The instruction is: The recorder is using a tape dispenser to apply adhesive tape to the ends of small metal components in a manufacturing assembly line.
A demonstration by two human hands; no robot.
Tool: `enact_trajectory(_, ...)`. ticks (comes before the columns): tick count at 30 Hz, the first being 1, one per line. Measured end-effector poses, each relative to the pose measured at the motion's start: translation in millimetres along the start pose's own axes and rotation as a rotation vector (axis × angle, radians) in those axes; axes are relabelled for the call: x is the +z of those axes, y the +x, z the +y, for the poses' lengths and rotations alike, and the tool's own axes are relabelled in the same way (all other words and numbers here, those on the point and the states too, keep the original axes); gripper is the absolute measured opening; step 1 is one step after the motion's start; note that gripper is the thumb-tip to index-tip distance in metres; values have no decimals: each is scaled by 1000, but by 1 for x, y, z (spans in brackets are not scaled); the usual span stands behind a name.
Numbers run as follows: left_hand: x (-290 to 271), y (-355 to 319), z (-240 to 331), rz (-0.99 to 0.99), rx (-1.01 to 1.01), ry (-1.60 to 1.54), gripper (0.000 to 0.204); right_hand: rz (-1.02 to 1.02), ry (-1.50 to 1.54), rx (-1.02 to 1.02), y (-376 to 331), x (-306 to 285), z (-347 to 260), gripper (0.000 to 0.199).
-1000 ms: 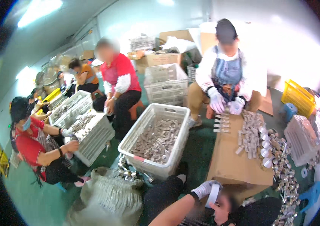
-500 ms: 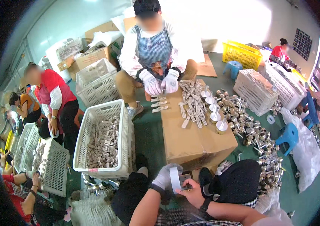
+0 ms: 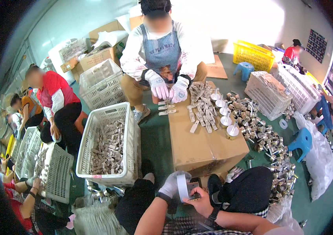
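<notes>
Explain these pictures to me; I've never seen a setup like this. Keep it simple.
There is no machine here: a person works with two hands. Each picture comes from a wide fisheye camera on that person's head, looking down, so straight edges bend.

At the bottom are the wearer's own hands. The gloved left hand holds a white ring-shaped roll. The bare right hand is close beside it; whether it grips something small is unclear.

In front stands a brown carton. On it lie flat metal pieces and a row of round parts with stems. A co-worker sits across. A white crate to the left holds more pieces, and metal parts cover the floor at right.
</notes>
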State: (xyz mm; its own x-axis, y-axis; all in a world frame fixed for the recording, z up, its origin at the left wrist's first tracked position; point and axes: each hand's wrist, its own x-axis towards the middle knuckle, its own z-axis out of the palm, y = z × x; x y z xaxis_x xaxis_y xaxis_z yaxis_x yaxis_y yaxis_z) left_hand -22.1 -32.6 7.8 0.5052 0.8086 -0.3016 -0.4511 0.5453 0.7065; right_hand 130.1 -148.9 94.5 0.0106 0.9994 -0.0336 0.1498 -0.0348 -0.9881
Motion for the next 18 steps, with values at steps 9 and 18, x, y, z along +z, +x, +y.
enact_trajectory(9, 9, 4, -1, 28, -79, -182, 15, 3, -5, -69, -3, -5, -19, 34)
enact_trajectory(18, 19, -6, 2, 42, 13, -32, 19, -4, 15, -44, -4, -4, -12, 34)
